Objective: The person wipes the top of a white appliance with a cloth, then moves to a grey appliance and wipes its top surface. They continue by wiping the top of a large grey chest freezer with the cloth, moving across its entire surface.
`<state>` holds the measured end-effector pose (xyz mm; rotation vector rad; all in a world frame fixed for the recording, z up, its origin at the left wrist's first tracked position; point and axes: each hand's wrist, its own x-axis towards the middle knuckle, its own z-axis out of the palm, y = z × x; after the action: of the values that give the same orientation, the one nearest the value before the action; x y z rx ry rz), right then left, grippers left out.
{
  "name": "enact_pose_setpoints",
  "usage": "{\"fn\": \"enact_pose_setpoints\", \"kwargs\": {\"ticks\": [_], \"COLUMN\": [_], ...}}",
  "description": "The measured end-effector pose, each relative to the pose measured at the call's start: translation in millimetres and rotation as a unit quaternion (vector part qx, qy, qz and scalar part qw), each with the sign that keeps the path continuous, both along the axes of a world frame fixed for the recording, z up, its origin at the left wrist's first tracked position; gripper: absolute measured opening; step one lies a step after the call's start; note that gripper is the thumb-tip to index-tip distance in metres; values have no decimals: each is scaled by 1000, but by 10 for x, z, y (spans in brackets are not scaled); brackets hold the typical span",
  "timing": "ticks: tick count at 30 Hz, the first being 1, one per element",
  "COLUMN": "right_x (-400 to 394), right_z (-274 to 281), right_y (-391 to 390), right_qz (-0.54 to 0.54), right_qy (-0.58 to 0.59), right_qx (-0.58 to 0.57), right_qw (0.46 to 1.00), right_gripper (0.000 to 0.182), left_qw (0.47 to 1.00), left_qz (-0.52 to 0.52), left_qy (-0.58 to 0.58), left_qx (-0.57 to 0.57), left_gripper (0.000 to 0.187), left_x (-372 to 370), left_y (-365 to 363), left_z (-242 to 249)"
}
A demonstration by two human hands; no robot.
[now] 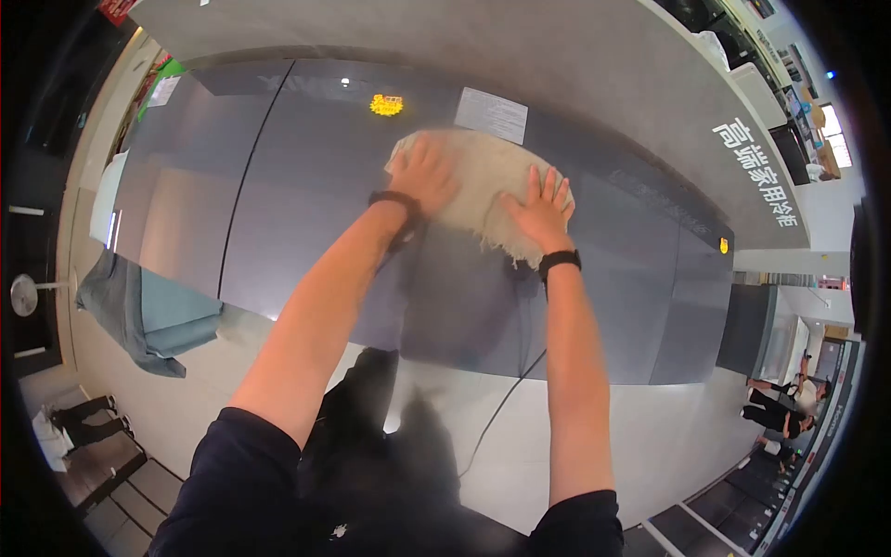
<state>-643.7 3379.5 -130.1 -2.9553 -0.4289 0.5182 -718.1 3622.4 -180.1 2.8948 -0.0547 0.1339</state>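
Beige and frayed at its lower edge, the cloth lay spread against the grey glossy door front of a large appliance, high up near its top. Both hands were on it, 2 palms pressed flat! The left hand sat on the cloth's left part, its fingers curled a little over the upper edge, bunching the fabric there. The right hand covered the cloth's right side, its fingers spread wide and flat, gripping nothing, simply pressing down. Each wrist wore a black band, and both arms reached straight out from dark short sleeves.

Just above the cloth, a yellow sticker clung to the door, and beside it to the right a white label, its lower corner close to the cloth. A dark seam ran down the front, well left of the hands. A thin cable trailed over the pale floor below. Off to the left, grey-blue fabric hung draped beside the appliance. White lettering ran along the grey panel at upper right, and people stood far off at the right edge.
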Motion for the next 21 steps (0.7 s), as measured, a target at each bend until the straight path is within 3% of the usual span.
{"fn": "enact_pose_setpoints", "kwargs": {"ticks": [6,14,17,21], "right_x": [324,-119,-556,-1117], "right_z": [70,-220,-311,-279], "right_y": [46,46,-84,-187], "right_qz": [15,2,25,24], "right_qy": [-15,-50,-46,-55], "right_qx": [-16,-14,-4,6], "right_qw": [1000,999,999,998], "right_gripper": [92,82,83,82], "left_qw": [989,994,996,994], "left_qz": [37,44,46,52], "left_qy": [146,81,60,85], "left_qx": [-2,-58,-44,-47], "left_gripper": [64,61,60,60], "left_x": [105,-64,-509,-1207], "left_y": [-72,-82,-188,-321], "left_z": [435,282,61,213]}}
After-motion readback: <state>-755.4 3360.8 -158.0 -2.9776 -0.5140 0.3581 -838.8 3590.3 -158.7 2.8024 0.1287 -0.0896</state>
